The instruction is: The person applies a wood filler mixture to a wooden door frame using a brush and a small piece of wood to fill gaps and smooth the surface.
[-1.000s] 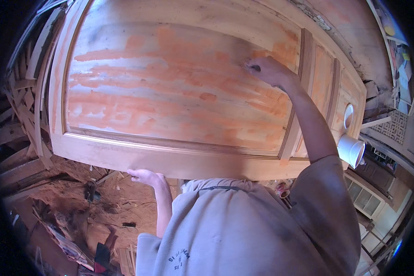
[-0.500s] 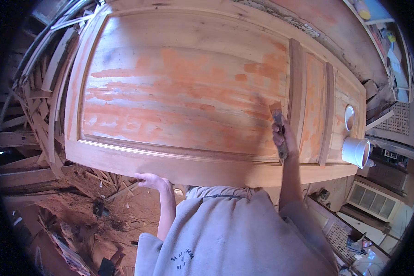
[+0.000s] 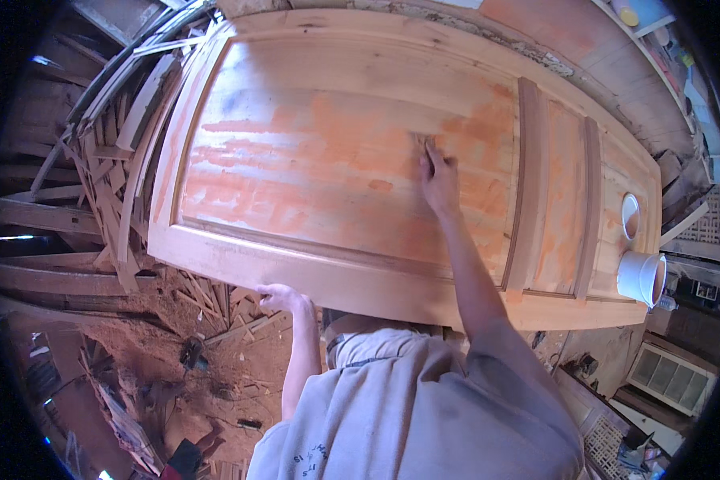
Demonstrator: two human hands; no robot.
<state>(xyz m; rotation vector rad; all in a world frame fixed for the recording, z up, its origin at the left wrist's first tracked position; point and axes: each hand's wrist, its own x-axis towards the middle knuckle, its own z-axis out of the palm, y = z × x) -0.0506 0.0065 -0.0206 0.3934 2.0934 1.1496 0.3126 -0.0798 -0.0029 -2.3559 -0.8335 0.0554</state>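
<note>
A large panelled wooden door (image 3: 336,292) lies flat in front of me, its broad panel streaked with orange-brown stain. My right hand (image 3: 440,182) reaches over the middle of this panel, closed around a paintbrush (image 3: 422,142). The bristles meet the wood, somewhat blurred, and most of the handle is hidden by the hand. At the door's near edge, left of my body, my left hand (image 3: 286,298) grips the frame with curled fingers.
A white bucket (image 3: 636,276) stands on the door's right end, beside a round white lid (image 3: 630,216). Scrap wood strips (image 3: 128,168) are piled at the left. Sawdust and offcuts cover the floor (image 3: 216,364). A louvred white panel (image 3: 672,376) is at lower right.
My right hand and the paintbrush have moved left and away from me, from the panel's right side to nearer its middle. The left hand stays at the near edge while the view has shifted slightly.
</note>
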